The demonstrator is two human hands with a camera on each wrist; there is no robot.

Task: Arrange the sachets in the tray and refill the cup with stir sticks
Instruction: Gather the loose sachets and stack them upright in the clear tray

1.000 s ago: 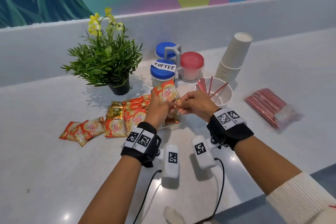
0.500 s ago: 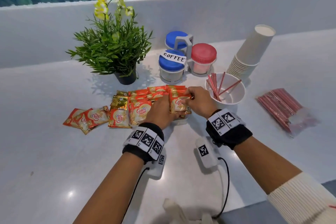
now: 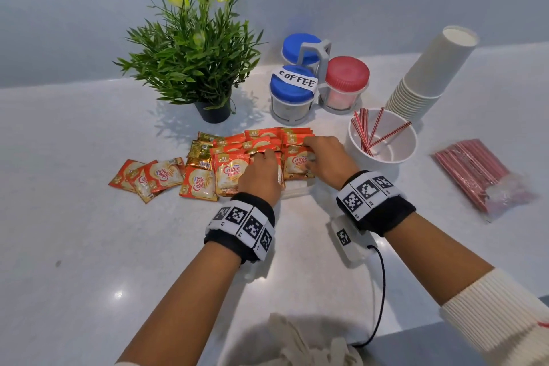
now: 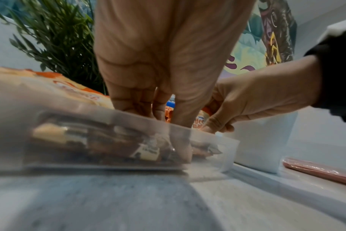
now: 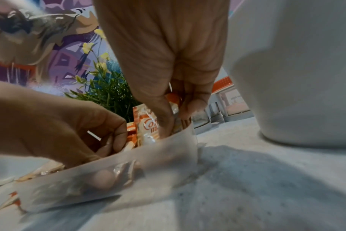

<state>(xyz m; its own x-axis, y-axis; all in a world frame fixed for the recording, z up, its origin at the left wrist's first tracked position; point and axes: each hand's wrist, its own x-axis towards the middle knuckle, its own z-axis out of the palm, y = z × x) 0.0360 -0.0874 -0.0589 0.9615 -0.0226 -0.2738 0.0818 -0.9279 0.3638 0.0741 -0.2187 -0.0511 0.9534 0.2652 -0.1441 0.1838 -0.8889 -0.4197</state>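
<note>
Pinching a creamer sachet [image 3: 297, 162] between thumb and fingers, the right hand [image 3: 325, 157] now seats it upright in the clear tray [image 5: 168, 150], down from chest height a second ago. The left hand [image 3: 261, 178], fingers curled among the packed sachets, steadies the row. More sachets [image 3: 148, 175] lie loose on the table [image 3: 89, 246] to the left. The cup [image 3: 383, 142] holds few stir sticks; the refill pack [image 3: 475, 169] appears untouched.

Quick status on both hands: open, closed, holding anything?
Left hand: fingers curled down among the sachets in the tray; whether it grips one cannot be told.
Right hand: pinching an upright Coffee-mate sachet in the tray.
</note>
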